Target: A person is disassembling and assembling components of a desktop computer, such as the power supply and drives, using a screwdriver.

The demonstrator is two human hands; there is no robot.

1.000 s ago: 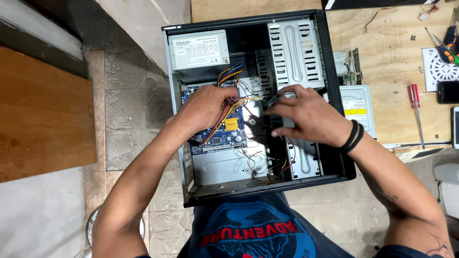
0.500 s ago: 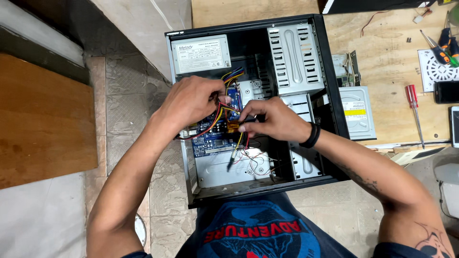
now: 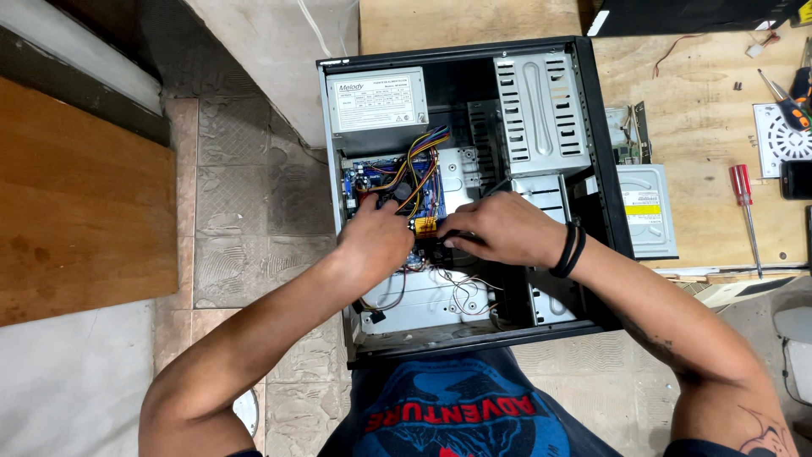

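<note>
Tiled floor, open computer case (image 3: 592,161), left hand (image 3: 376,241) and right hand (image 3: 503,228) grasping black connector (image 3: 444,239), case walls close.

A white rectangular label (image 3: 376,99) with small dark print covers the top face of the grey power supply (image 3: 378,100), which sits in the upper left corner of the open black computer case (image 3: 602,144). To the right of the case, on the plywood desk (image 3: 694,110), lies a grey disc drive (image 3: 646,210); its top bears a white label with a yellow band (image 3: 642,206) across it. At the far right edge of the desk a dark phone screen (image 3: 797,179) lies flat and shows nothing, just below a white fan grille (image 3: 780,141). No packages or signs show.
</note>
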